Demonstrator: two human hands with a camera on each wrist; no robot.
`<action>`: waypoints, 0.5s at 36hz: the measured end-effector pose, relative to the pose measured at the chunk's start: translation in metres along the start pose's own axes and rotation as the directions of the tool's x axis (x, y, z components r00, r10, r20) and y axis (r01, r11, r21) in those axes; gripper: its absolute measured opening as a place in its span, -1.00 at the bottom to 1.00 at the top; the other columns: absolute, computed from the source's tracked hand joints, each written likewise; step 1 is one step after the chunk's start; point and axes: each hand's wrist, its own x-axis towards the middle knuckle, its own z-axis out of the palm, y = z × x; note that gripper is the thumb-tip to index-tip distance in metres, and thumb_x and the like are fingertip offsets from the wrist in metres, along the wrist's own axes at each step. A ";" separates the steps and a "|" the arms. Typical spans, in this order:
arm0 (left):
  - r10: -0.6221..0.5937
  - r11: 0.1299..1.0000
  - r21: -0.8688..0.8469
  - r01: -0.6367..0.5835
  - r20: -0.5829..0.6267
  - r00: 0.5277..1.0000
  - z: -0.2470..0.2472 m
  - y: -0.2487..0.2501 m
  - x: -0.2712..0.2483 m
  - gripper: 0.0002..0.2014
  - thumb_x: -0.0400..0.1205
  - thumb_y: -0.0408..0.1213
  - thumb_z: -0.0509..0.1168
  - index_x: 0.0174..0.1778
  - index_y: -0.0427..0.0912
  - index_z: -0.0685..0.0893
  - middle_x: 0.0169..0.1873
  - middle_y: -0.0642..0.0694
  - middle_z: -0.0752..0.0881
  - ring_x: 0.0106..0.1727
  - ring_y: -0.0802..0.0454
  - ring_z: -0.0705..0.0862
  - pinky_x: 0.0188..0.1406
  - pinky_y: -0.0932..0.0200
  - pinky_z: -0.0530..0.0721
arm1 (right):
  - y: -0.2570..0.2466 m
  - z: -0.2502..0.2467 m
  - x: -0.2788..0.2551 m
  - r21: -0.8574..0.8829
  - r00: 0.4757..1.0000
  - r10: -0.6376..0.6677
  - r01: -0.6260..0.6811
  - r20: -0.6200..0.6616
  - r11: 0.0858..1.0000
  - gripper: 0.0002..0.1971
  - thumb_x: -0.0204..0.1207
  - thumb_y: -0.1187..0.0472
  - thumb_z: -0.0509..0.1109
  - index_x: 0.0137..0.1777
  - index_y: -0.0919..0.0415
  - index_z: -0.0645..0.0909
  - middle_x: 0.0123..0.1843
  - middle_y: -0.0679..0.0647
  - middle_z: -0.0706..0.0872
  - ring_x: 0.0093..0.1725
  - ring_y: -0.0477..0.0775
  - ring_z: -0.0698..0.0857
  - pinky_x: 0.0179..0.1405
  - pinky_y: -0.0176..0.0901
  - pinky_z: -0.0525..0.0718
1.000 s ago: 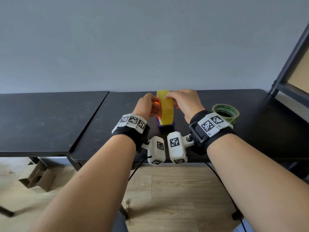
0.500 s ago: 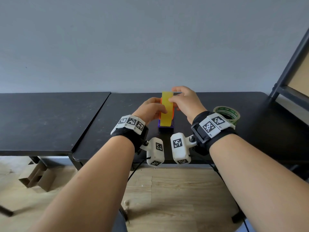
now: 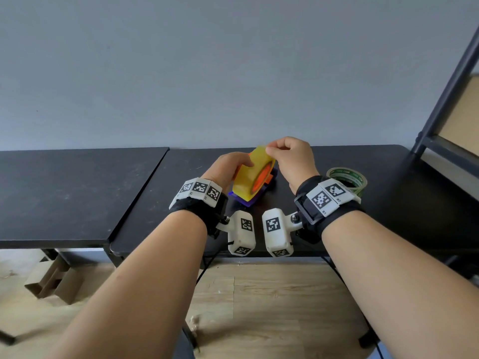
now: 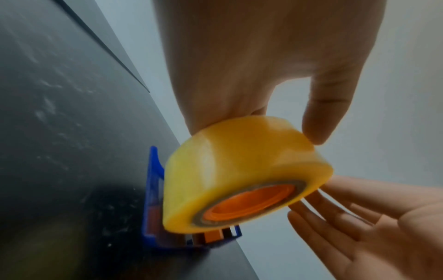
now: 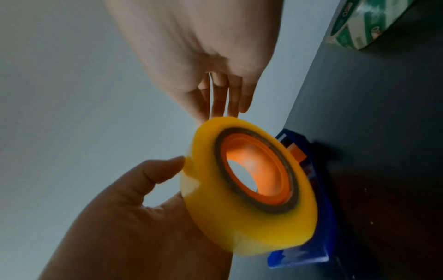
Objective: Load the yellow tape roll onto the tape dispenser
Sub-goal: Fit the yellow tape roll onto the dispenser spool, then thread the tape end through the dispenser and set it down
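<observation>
The yellow tape roll (image 3: 246, 182) has an orange hub in its core and leans over to the left above the blue tape dispenser (image 3: 247, 202) on the black table (image 3: 388, 208). My right hand (image 3: 274, 151) pinches the roll's top rim between thumb and curled fingers. My left hand (image 3: 225, 167) is on the roll's left side. In the left wrist view its straight fingers (image 4: 335, 208) touch the roll (image 4: 239, 170) from beneath, beside the dispenser (image 4: 153, 189). In the right wrist view the roll (image 5: 263, 227) hides most of the dispenser (image 5: 299, 260).
A green-printed tape roll (image 3: 347, 177) lies flat on the table just right of my right wrist. A black shelf frame (image 3: 440, 112) rises at the far right. A second black table (image 3: 64, 190) adjoins on the left. The wall runs close behind.
The roll stood upright and edge-on to me; now it is tipped to the left with its orange core showing. My right hand has shifted to the roll's top rim.
</observation>
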 end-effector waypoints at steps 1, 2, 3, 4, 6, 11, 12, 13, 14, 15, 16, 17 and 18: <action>-0.023 1.000 -0.017 0.023 0.008 1.000 0.000 0.000 -0.001 -0.47 0.35 -0.27 0.41 0.25 -0.39 0.65 0.08 -0.42 0.77 -0.11 -0.28 0.84 -0.14 -0.06 0.83 | 0.002 0.000 0.001 0.009 1.000 0.023 -0.022 -0.011 1.000 -0.96 0.50 0.33 0.43 -0.14 0.23 0.71 -0.28 -0.10 0.66 -0.24 -0.18 0.60 -0.21 -0.34 0.55; -0.043 0.999 -0.028 0.043 0.007 0.999 0.000 -0.001 -0.002 -0.43 0.35 -0.21 0.45 0.28 -0.39 0.63 0.10 -0.40 0.78 -0.07 -0.28 0.84 -0.09 -0.09 0.83 | 0.003 0.000 0.001 0.019 0.999 0.045 -0.044 -0.018 0.999 -0.95 0.50 0.34 0.43 -0.16 0.22 0.71 -0.28 -0.10 0.66 -0.23 -0.16 0.61 -0.19 -0.32 0.55; -0.051 0.998 -0.028 0.051 -0.009 0.999 -0.001 -0.003 -0.001 -0.31 0.26 -0.13 0.51 0.31 -0.35 0.64 0.14 -0.38 0.78 0.04 -0.30 0.82 0.07 -0.17 0.80 | 0.005 -0.001 0.002 0.027 0.998 0.063 -0.062 -0.025 0.998 -0.95 0.50 0.34 0.43 -0.17 0.22 0.70 -0.28 -0.09 0.67 -0.22 -0.13 0.61 -0.19 -0.30 0.55; -0.043 0.999 -0.034 0.042 -0.024 0.999 -0.002 -0.006 -0.001 -0.23 0.18 -0.06 0.55 0.33 -0.30 0.65 0.17 -0.35 0.78 0.12 -0.31 0.80 0.19 -0.22 0.75 | 0.006 -0.001 0.001 0.029 0.997 0.075 -0.074 -0.031 0.997 -0.95 0.49 0.34 0.44 -0.17 0.23 0.71 -0.29 -0.07 0.67 -0.22 -0.10 0.62 -0.18 -0.29 0.55; -0.028 0.998 -0.050 0.026 -0.037 0.999 -0.005 -0.011 0.002 -0.22 0.18 0.01 0.57 0.33 -0.25 0.68 0.15 -0.31 0.80 0.15 -0.29 0.80 0.21 -0.18 0.73 | 0.008 -0.002 0.000 0.023 0.996 0.084 -0.083 -0.038 0.996 -0.96 0.49 0.34 0.45 -0.15 0.27 0.74 -0.26 -0.01 0.69 -0.20 -0.06 0.63 -0.16 -0.26 0.56; -0.021 0.998 -0.058 0.016 -0.073 0.997 -0.005 -0.008 -0.003 -0.40 0.38 0.08 0.54 0.24 -0.23 0.75 0.06 -0.27 0.84 0.05 -0.24 0.83 0.19 -0.13 0.75 | 0.011 -0.003 -0.003 0.034 0.988 0.151 -0.150 -0.027 0.988 -0.95 0.50 0.33 0.44 -0.15 0.27 0.74 -0.29 0.05 0.69 -0.33 -0.10 0.59 -0.38 -0.38 0.52; -0.024 0.998 -0.053 0.019 -0.091 0.996 -0.004 -0.007 -0.002 -0.44 0.41 0.09 0.52 0.21 -0.22 0.76 0.04 -0.26 0.84 0.02 -0.21 0.83 0.17 -0.10 0.76 | 0.011 -0.003 -0.003 0.044 0.985 0.168 -0.167 -0.024 0.985 -0.95 0.50 0.34 0.44 -0.15 0.27 0.74 -0.29 0.05 0.69 -0.34 -0.14 0.57 -0.40 -0.39 0.49; -0.026 0.999 -0.027 0.023 -0.115 0.993 -0.003 -0.006 -0.001 -0.43 0.39 0.12 0.52 0.20 -0.19 0.76 0.03 -0.23 0.85 0.01 -0.19 0.83 0.18 -0.10 0.75 | 0.011 -0.003 -0.003 0.055 0.983 0.182 -0.181 -0.023 0.982 -0.95 0.49 0.34 0.44 -0.14 0.29 0.74 -0.28 0.06 0.69 -0.34 -0.16 0.57 -0.40 -0.39 0.47; -0.024 0.999 0.027 0.028 -0.141 0.990 -0.001 -0.004 -0.001 -0.35 0.31 0.21 0.52 0.20 -0.15 0.76 0.04 -0.19 0.85 0.03 -0.16 0.82 0.23 -0.11 0.73 | 0.010 -0.003 -0.004 0.063 0.981 0.194 -0.192 -0.020 0.979 -0.94 0.49 0.35 0.44 -0.13 0.30 0.75 -0.27 0.07 0.70 -0.33 -0.16 0.57 -0.40 -0.39 0.47; -0.018 0.995 0.095 0.034 -0.166 0.986 0.000 -0.003 0.001 -0.26 0.21 0.30 0.50 0.21 -0.10 0.76 0.05 -0.15 0.84 0.07 -0.15 0.81 0.26 -0.12 0.71 | 0.010 -0.003 -0.004 0.065 0.979 0.204 -0.203 -0.012 0.977 -0.94 0.49 0.35 0.44 -0.15 0.29 0.74 -0.25 0.08 0.71 -0.32 -0.13 0.60 -0.39 -0.38 0.49; -0.012 0.987 0.157 0.040 -0.178 0.984 0.000 -0.003 0.002 -0.19 0.14 0.37 0.47 0.22 -0.07 0.75 0.07 -0.12 0.83 0.09 -0.13 0.80 0.28 -0.11 0.69 | 0.010 -0.002 -0.004 0.065 0.978 0.208 -0.207 -0.003 0.976 -0.92 0.49 0.35 0.43 -0.20 0.26 0.73 -0.22 0.11 0.73 -0.29 -0.05 0.64 -0.36 -0.35 0.53; -0.017 0.978 0.202 0.053 -0.178 0.984 0.001 -0.002 0.002 -0.16 0.12 0.42 0.43 0.22 -0.04 0.75 0.07 -0.10 0.82 0.10 -0.12 0.79 0.28 -0.10 0.68 | 0.010 0.000 -0.004 0.070 0.978 0.207 -0.207 0.008 0.976 -0.88 0.50 0.36 0.42 -0.25 0.22 0.70 -0.20 0.15 0.74 -0.25 0.03 0.67 -0.32 -0.29 0.60; -0.029 0.970 0.234 0.068 -0.168 0.985 0.001 -0.001 0.002 -0.17 0.13 0.44 0.41 0.21 -0.03 0.75 0.07 -0.10 0.82 0.10 -0.13 0.79 0.28 -0.10 0.68 | 0.010 0.001 -0.004 0.076 0.979 0.204 -0.205 0.021 0.976 -0.84 0.51 0.36 0.41 -0.28 0.19 0.68 -0.18 0.19 0.75 -0.21 0.09 0.69 -0.27 -0.18 0.66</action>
